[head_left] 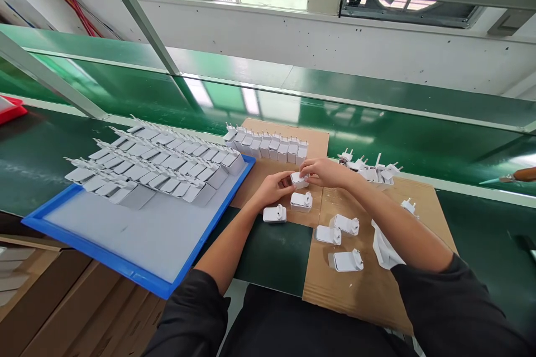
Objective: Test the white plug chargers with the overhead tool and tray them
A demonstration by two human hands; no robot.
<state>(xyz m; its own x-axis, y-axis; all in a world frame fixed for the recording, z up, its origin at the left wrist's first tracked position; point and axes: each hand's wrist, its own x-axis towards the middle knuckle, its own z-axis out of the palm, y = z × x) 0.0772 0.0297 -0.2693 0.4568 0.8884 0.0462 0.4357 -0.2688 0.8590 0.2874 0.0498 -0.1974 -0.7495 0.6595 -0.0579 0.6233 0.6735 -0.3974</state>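
Between my two hands, above the cardboard, is a white plug-in power adapter (298, 179). My left hand (273, 188) grips it from the left side, fingers curled around it. From the right and above, my right hand (320, 172) closes its fingers on the adapter's upper right end. Just below lies another white adapter (301, 201), and a further adapter (274, 213) rests to its lower left. To the right lie three more, among them one adapter (348, 260) nearest me. Parts of the held adapter are hidden by my fingers.
A blue-rimmed tray (167, 284) at left carries rows of white adapters (159, 162). At the back stands a row of adapters (268, 145); plug pieces (372, 170) sit in a pile to its right. A white cloth (384, 248) lies under my right forearm. A tool (515, 175) is far right.
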